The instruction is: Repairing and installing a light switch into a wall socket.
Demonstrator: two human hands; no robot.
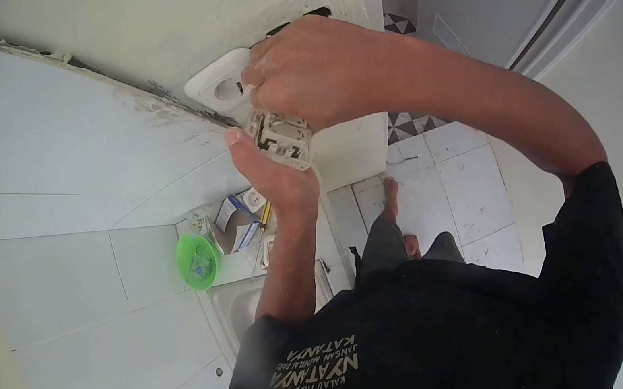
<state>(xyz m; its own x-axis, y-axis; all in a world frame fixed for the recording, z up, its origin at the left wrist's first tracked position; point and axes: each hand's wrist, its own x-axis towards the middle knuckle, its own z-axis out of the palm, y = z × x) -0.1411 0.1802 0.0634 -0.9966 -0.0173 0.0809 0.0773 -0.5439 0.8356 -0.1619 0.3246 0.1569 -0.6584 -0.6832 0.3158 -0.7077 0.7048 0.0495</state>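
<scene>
The 2 hands are close together at a pale, chalky wall [193, 10]. The left hand [281, 183] clasps a boxy, off-white plastic fitting [285, 144] — ridged, with dark slots — its thumb lying along the left edge. The right hand [308, 73] is curled just above it, beside a smooth, rounded white socket [217, 86] and a ragged dark hole [319, 12]; I cannot tell what its fingers grip. Below, the counter [237, 266] carries a round, glossy green bowl [184, 267] and an open cardboard box [246, 234].
</scene>
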